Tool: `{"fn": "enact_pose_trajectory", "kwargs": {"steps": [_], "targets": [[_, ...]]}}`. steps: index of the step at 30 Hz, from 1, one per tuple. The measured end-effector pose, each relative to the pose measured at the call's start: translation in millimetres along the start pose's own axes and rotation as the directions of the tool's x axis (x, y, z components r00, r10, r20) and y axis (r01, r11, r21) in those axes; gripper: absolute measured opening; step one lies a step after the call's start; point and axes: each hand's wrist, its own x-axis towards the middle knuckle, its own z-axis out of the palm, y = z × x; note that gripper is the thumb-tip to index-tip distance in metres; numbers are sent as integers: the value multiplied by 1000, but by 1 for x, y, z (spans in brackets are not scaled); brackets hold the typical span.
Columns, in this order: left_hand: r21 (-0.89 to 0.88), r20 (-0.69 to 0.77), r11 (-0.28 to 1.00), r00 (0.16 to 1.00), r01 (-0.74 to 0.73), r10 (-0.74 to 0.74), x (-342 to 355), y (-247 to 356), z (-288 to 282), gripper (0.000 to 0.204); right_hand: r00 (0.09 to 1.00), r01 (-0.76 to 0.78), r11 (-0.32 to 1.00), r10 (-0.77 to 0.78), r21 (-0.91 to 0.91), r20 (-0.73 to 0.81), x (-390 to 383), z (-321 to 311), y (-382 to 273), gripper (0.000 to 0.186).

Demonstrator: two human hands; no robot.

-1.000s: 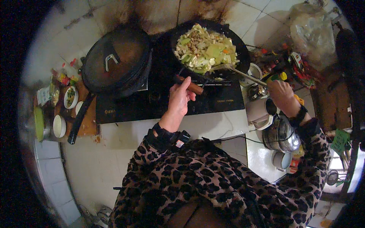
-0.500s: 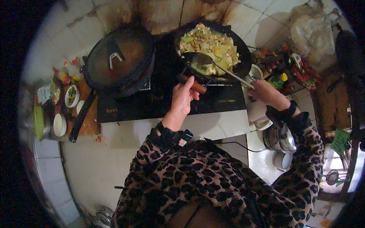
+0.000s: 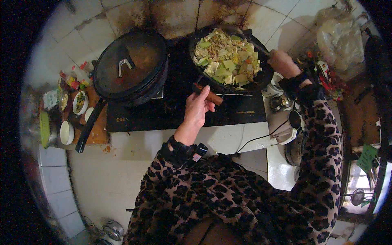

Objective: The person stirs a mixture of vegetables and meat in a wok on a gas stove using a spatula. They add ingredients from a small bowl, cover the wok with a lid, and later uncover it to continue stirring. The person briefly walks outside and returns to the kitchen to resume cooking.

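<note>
My left hand is closed round the brown wooden handle of a dark wok on the black stove. The wok holds chopped food, with pale green pieces, white bits and a few orange ones. Beyond the wok's right rim, my right hand grips a ladle, whose dark shaft reaches in over the rim. I cannot make out the ladle's head. To the left stands a large dark pan with a glass lid; its long black handle points toward me.
On the left, a wooden board carries white bowls and a bowl of chopped greens. Bottles and packets crowd the right side beneath a clear plastic bag. A black cord runs along the counter's front.
My right hand has moved up and away along the wok's right side with the ladle. The ladle's head has left the near side, and the food looks more spread. My left hand stays on the handle.
</note>
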Motion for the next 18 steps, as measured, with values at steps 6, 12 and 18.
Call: {"fn": "enact_pose_trajectory", "kwargs": {"steps": [6, 12, 18], "targets": [[4, -2, 1000, 1000, -9, 9, -1, 0, 0, 26, 981, 73, 997, -64, -41, 185, -40, 8, -5, 21], [19, 3, 1000, 1000, 0, 0, -2, 1, -2, 21, 983, -153, 982, 139, 114, 118, -71, -58, 8, 20], [23, 16, 1000, 1000, -1, 0, -2, 0, -4, 22, 998, 37, 980, -47, 197, 49, -102, -67, -30, 16]]}}
